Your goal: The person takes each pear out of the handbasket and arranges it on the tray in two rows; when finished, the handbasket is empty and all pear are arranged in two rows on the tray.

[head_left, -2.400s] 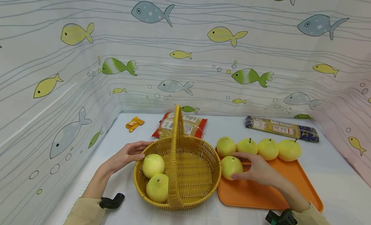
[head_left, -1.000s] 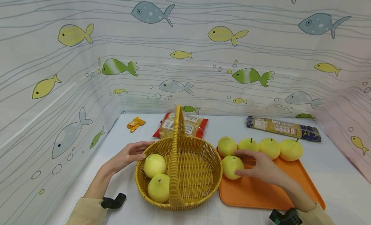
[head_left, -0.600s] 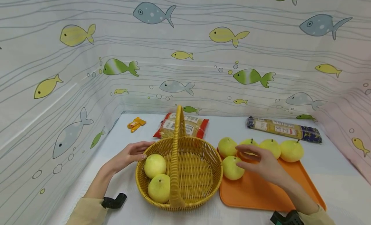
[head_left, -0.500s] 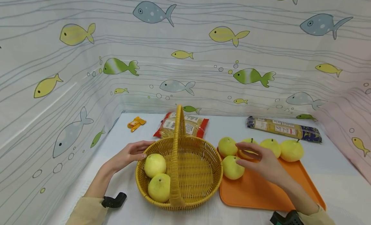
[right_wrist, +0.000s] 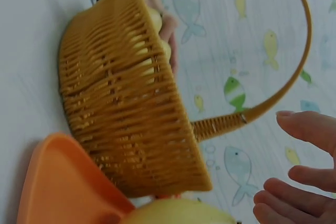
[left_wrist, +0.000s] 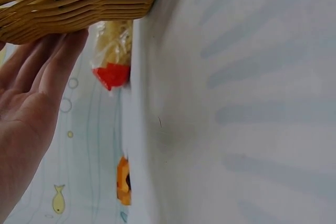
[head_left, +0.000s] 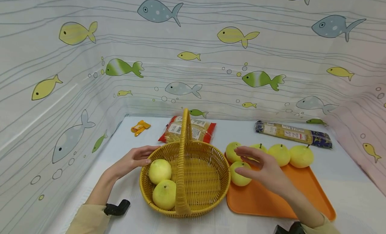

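My left hand [head_left: 135, 160] rests against the left side of the wicker basket [head_left: 200, 212], thumb at its rim; in the left wrist view its straight fingers [left_wrist: 63, 66] touch the weave. Two yellow pears lie inside, a rear pear [head_left: 159, 171] and a front pear [head_left: 164, 195]. Over the orange tray [head_left: 259, 202] hovers my right hand [head_left: 266, 165], fingers spread and holding nothing. Just below its thumb sits a pear [head_left: 241, 178], partly covered by the hand. Further pears, such as the rightmost pear [head_left: 301, 156], stand in a row along the tray's back edge.
Behind the basket lies a clear bag with red ends [head_left: 197, 128]. Orange wrapped packets [head_left: 140, 127] are at the back left, and a long blue-ended packet [head_left: 292, 133] at the back right. A fish-patterned cloth [head_left: 193, 69] encloses the table. The basket handle [head_left: 182, 160] arches upward.
My right hand has let go of the front pear on the tray, opened its fingers and risen above it. That pear stays on the tray. The left hand keeps its place at the basket.
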A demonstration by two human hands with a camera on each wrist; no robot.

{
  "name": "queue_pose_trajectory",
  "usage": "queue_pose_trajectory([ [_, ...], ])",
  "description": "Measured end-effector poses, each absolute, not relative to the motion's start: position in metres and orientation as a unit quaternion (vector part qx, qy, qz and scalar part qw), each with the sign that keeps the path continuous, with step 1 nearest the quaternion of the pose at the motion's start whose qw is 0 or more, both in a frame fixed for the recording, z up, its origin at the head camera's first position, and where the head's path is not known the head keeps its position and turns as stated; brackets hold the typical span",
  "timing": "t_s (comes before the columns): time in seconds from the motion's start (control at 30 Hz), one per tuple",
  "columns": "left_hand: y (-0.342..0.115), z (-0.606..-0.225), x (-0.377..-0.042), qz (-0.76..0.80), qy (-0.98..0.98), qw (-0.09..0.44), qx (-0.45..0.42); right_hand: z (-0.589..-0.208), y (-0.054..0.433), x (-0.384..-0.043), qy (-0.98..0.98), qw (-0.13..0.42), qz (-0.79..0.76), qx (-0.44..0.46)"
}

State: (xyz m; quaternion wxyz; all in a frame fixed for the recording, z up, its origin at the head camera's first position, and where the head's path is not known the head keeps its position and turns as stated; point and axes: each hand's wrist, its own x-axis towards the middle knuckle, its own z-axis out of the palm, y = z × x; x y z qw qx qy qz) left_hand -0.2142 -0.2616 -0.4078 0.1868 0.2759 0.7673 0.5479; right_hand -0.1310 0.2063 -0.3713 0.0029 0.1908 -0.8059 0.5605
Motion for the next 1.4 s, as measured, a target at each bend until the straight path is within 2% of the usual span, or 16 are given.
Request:
queue_pose_trajectory([
  [0.87,-0.262,-0.408,-0.215,0.547,0.767,0.182,0.283,-0.354,0.1,-0.137,-0.788,-0.095,0.549,0.263],
  [1.13,-0.264,-0.409,-0.216,0.548,0.766,0.182,0.281,-0.354,0.072,-0.141,-0.772,-0.1,0.553,0.297],
  [1.4,-0.264,-0.408,-0.215,0.552,0.76,0.193,0.283,-0.361,0.051,-0.138,-0.766,-0.116,0.573,0.269],
])
